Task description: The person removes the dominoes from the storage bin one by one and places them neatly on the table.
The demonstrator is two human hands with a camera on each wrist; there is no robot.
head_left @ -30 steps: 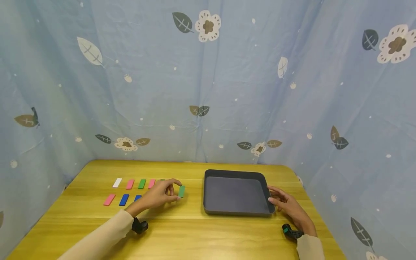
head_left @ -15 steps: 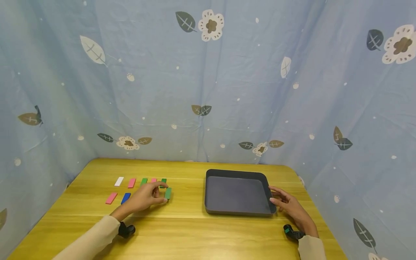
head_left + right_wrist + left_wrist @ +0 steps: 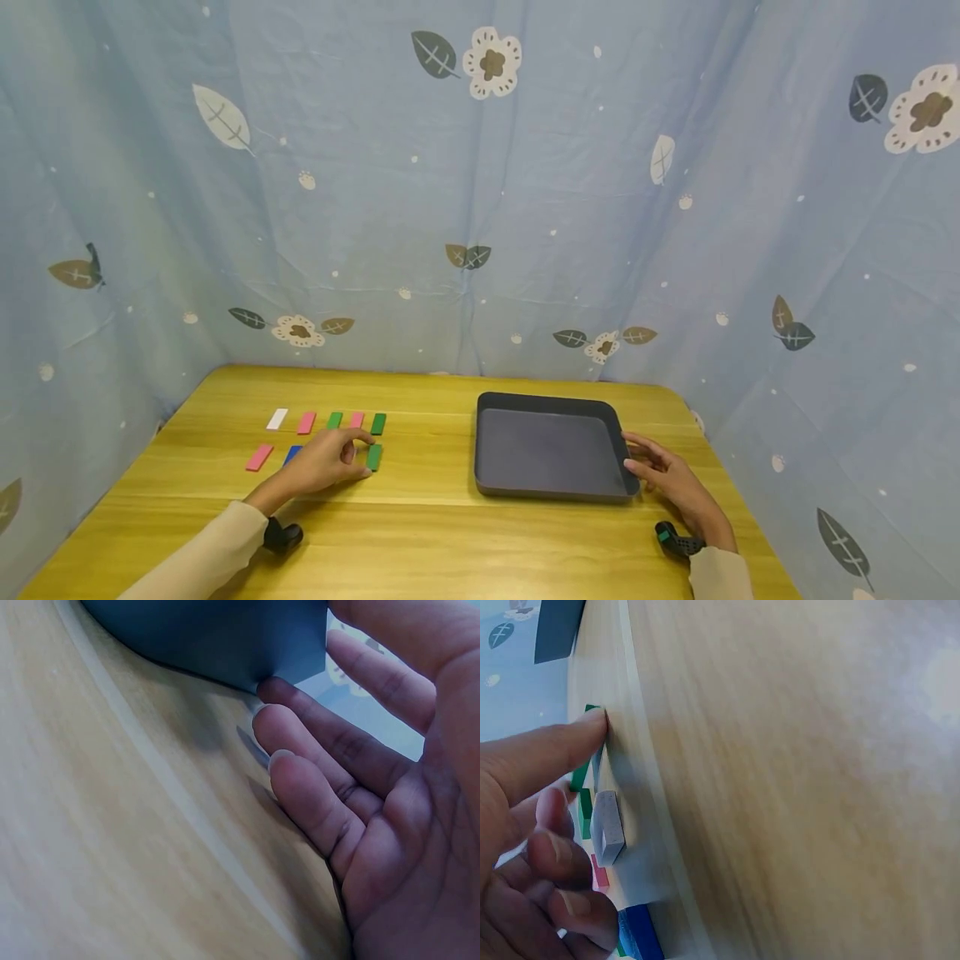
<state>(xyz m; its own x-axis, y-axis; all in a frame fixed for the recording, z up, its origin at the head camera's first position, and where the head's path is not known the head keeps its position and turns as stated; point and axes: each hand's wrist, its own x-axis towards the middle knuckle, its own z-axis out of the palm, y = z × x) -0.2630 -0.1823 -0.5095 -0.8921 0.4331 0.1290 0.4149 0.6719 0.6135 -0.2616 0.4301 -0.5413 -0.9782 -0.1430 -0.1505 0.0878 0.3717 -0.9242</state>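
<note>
A green block (image 3: 373,457) lies flat on the wooden table (image 3: 450,533), at the right end of the nearer row. My left hand (image 3: 358,454) rests beside it. In the left wrist view the straight index fingertip (image 3: 592,727) touches this green block (image 3: 592,709) while the other fingers curl loosely. A pale blue block (image 3: 607,829) lies under that hand. My right hand (image 3: 645,462) lies open against the right rim of the dark grey tray (image 3: 551,400), fingers relaxed. The right wrist view shows the right hand (image 3: 360,787) at a corner of the tray (image 3: 225,637).
The back row holds a white block (image 3: 277,418), a pink block (image 3: 306,422), a green block (image 3: 334,420), another pink block (image 3: 356,419) and a dark green block (image 3: 378,423). In front lie a pink block (image 3: 259,457) and a blue block (image 3: 292,454). Blue flowered curtains surround the table.
My left hand carried the green block leftward from near the tray and set it down at the end of the nearer row. The right hand stayed at the tray's rim.
</note>
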